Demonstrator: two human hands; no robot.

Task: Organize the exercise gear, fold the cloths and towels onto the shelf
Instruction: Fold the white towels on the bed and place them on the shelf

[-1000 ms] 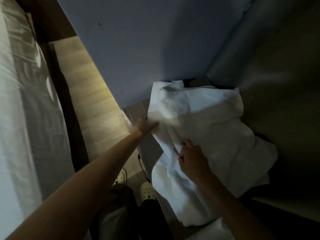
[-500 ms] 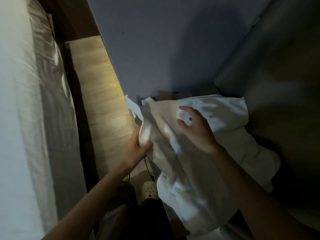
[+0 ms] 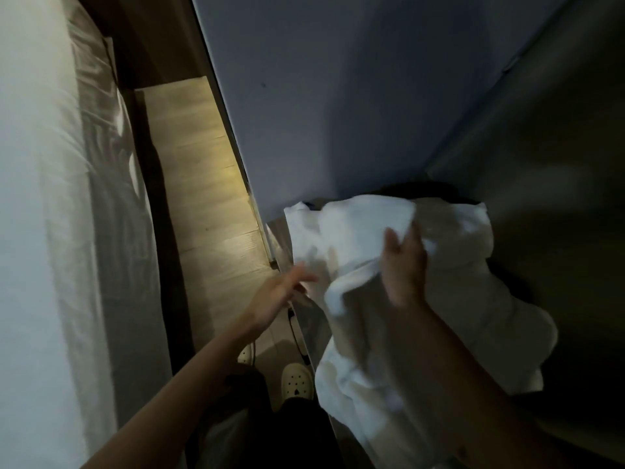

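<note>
The white towel [image 3: 439, 333] is located on the shelf [image 3: 278, 235], in the corner formed by the blue-grey panel [image 3: 338, 96] and the darker side wall [image 3: 541, 164]. Its upper portion is bunched toward the rear of the shelf. Its lower portion is draped over the front edge and hangs down beside the person's legs.

The right hand [image 3: 404, 267] is seen from the back and is positioned over the upper middle of the towel. A fold of the cloth is gripped by it: the fingers are curled into the fabric, and a raised ridge of towel is drawn out to the left from beneath the palm. The exact finger placement cannot be determined because of motion blur.

The left hand [image 3: 282, 294] is held wide, with the fingers extended and spread. It is positioned just beside the towel's left edge, at the front of the shelf. Whether the fingertips touch the cloth cannot be determined.

A dark object [image 3: 422, 188] is partly visible behind the towel. The wooden floor [image 3: 203, 204] is seen to the left of the shelf, with pale fabric [image 3: 50, 231] beyond it. A cream shoe [image 3: 297, 380] is visible on the floor below the left forearm, and a thin dark cable [image 3: 297, 336] is seen beside the shelf front.
</note>
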